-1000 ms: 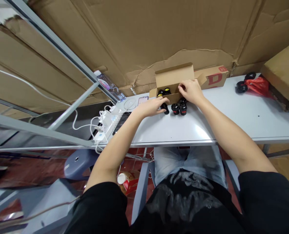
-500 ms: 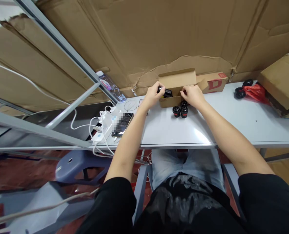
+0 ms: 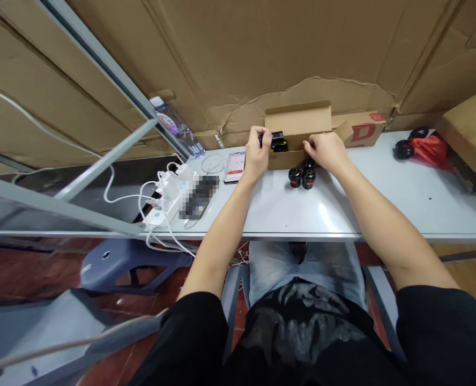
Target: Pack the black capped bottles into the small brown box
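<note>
An open cardboard box (image 3: 288, 160) stands at the back of the table, its lid flap (image 3: 298, 116) raised. My left hand (image 3: 257, 153) is closed around a black cylinder (image 3: 277, 137) over the box's left end; its exact kind I cannot make out. Below it, more dark pieces with a bit of yellow (image 3: 280, 147) show inside the box. At the box's front right, my right hand (image 3: 325, 151) has its fingers pinched on the wall. Several short black round pieces with red marks (image 3: 308, 179) stand in front of the box, close to my right wrist.
Left of the box lie a phone with a lit screen (image 3: 233, 167), a dark phone (image 3: 199, 197) and a white power strip (image 3: 161, 206) with cables. A water bottle (image 3: 177, 128) leans by the metal frame. To the right are a red bag (image 3: 429, 151) and a carton (image 3: 471, 134).
My left hand has raised the black cylinder and turned it more upright over the box. My right hand stays at the box's front right. The view has shifted slightly.
</note>
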`<move>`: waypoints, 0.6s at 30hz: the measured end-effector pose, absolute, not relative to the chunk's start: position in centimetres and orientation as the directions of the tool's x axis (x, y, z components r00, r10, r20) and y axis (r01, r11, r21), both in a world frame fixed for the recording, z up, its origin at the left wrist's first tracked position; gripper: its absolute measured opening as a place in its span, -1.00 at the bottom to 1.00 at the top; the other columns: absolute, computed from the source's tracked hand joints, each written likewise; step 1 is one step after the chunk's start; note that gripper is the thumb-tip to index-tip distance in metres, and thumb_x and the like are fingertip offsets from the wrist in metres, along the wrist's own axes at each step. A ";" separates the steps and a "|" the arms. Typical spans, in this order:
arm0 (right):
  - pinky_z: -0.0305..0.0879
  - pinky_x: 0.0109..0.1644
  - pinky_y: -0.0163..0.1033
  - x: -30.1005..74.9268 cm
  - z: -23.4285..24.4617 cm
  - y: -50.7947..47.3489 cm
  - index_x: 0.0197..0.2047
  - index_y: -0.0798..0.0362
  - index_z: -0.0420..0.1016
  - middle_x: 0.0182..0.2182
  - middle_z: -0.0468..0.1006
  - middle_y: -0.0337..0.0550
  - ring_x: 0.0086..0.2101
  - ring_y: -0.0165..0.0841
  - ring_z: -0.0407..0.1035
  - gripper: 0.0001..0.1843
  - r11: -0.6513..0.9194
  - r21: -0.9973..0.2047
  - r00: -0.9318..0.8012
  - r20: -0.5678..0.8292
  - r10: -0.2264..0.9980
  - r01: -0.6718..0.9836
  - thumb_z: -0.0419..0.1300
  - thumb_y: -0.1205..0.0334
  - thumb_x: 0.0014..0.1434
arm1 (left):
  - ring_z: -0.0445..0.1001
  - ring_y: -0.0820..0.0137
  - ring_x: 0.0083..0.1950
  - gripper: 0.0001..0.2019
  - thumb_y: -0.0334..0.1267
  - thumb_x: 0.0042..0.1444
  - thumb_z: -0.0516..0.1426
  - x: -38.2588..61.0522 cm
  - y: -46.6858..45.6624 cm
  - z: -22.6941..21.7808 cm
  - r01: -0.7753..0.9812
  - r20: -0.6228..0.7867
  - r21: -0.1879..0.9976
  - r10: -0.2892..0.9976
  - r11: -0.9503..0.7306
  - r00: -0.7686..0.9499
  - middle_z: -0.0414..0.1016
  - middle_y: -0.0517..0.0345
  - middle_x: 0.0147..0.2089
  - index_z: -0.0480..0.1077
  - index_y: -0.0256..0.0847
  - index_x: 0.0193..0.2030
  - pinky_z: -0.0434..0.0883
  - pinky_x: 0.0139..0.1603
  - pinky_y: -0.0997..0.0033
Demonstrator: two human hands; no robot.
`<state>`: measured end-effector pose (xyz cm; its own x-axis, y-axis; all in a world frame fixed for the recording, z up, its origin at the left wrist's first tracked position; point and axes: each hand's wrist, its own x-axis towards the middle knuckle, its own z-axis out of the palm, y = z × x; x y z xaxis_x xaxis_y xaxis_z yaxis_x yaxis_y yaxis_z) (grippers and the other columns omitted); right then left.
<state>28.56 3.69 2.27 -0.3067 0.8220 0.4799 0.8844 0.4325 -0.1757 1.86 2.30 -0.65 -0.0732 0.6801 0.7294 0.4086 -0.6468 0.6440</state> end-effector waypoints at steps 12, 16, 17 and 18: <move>0.51 0.36 0.36 29.9 2.9 3.5 -0.22 -0.04 0.60 -0.12 0.85 0.31 0.03 0.29 0.73 -0.65 0.485 -0.161 -0.353 0.500 0.791 0.859 0.17 0.11 0.64 | 0.59 0.35 -0.16 -0.34 0.57 0.64 0.11 3.8 2.0 -1.7 0.421 0.792 0.556 0.611 -0.717 -0.006 0.59 0.17 -0.11 0.49 -0.05 0.08 0.51 -0.04 0.32; 0.46 0.37 0.47 31.6 2.4 4.0 -0.23 -0.10 0.48 -0.16 0.80 0.24 0.02 0.29 0.68 -0.68 0.531 -0.197 -0.338 0.581 0.740 0.824 0.12 0.07 0.63 | 0.61 0.33 -0.16 -0.33 0.57 0.62 0.13 4.3 2.0 -1.9 0.414 0.808 0.543 0.589 -0.730 -0.021 0.60 0.16 -0.12 0.51 -0.06 0.05 0.53 -0.02 0.28; 0.45 0.38 0.48 32.0 2.1 4.0 -0.22 -0.11 0.46 -0.15 0.80 0.22 0.03 0.28 0.67 -0.68 0.543 -0.207 -0.331 0.603 0.726 0.814 0.11 0.05 0.64 | 0.62 0.32 -0.15 -0.33 0.57 0.62 0.13 4.3 2.1 -2.0 0.412 0.806 0.548 0.591 -0.728 -0.029 0.60 0.16 -0.11 0.51 -0.06 0.06 0.54 0.00 0.27; 0.45 0.38 0.48 32.3 1.9 4.0 -0.21 -0.12 0.44 -0.15 0.79 0.19 0.03 0.27 0.66 -0.68 0.554 -0.219 -0.322 0.623 0.713 0.803 0.10 0.03 0.64 | 0.62 0.32 -0.15 -0.33 0.57 0.63 0.12 4.3 2.2 -2.1 0.412 0.805 0.552 0.592 -0.725 -0.038 0.60 0.16 -0.11 0.51 -0.06 0.07 0.55 0.03 0.25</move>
<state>32.28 4.04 1.90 -0.3218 0.7132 0.6227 0.8031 0.5539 -0.2194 4.34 2.20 -2.07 -0.0378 0.5921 0.8050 0.4115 -0.7249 0.5525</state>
